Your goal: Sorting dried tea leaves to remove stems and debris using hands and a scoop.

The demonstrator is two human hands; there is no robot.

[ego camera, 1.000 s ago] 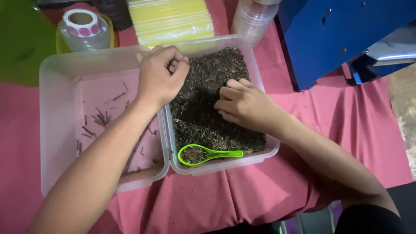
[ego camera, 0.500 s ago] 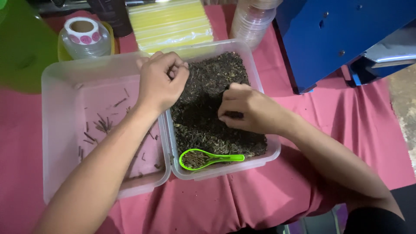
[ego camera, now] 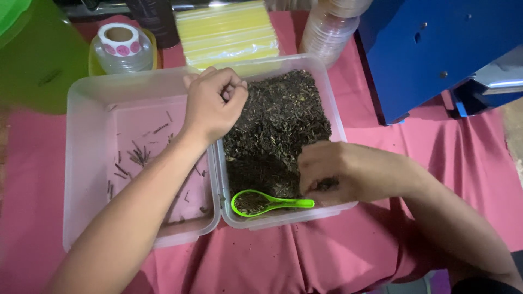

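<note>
- A table draped in a pink cloth (ego camera: 338, 256) fills the view from above, with two clear plastic tubs side by side in the middle.
- The right tub (ego camera: 332, 103) holds a deep bed of dark dried leaves (ego camera: 283, 125).
- The right hand (ego camera: 340, 174) rests at the near right corner of that tub, fingers curled in narrow, with a small pinch of the dark leaves showing between the fingertips.
- A bright green plastic scoop (ego camera: 261, 202) lies on the leaves at the tub's near edge, its handle tip just beside the right hand.
- The left hand (ego camera: 213, 103) hovers over the wall between the two tubs, fingers bunched in a loose fist; I cannot tell whether it holds anything.
- The left tub (ego camera: 87, 163) is nearly bare, with a few thin dark twigs (ego camera: 136, 155) scattered on its floor.
- Beyond the tubs sit a roll of round pink stickers (ego camera: 120, 41) on a clear container, a stack of yellow packets (ego camera: 229, 32) and a stack of clear plastic cups (ego camera: 329, 32).
- A blue metal box (ego camera: 436, 49) stands at the far right, and a green container (ego camera: 32, 60) at the far left.
</note>
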